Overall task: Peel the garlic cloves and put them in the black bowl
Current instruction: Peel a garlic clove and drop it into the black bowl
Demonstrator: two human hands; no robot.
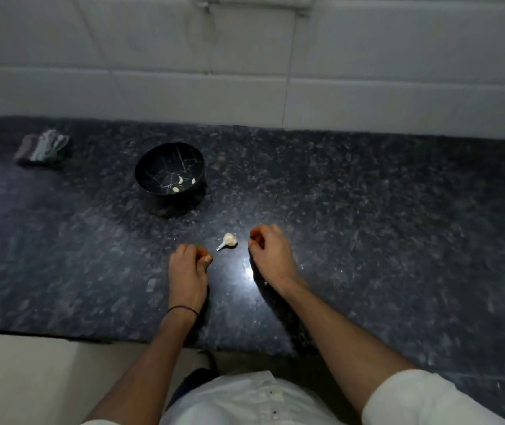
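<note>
White tiled wall [367, 87] backs a dark speckled stone surface [383, 210], lit dimly with a bright glare spot near your wrists. The black bowl [170, 168] stands toward the back left, with three small peeled cloves [180, 180] lying inside it. The remaining garlic piece [228, 240], pale and with its stalk pointing toward you, lies on the surface between your hands, touching neither. Your left hand [188, 266] and right hand [271, 250] both hover low with fingers curled inward. Whether either one pinches a clove or a scrap of skin, I cannot tell.

Judging from this, some cloves are done and the next one has to come off that piece. Pin the piece by its stalk with one hand and pry a clove loose with the other thumb. Then split the skin at the root end and strip it off in one go. Carry the clove over the bowl's rim before releasing it.

A crumpled cloth [44, 147] sits far left.
</note>
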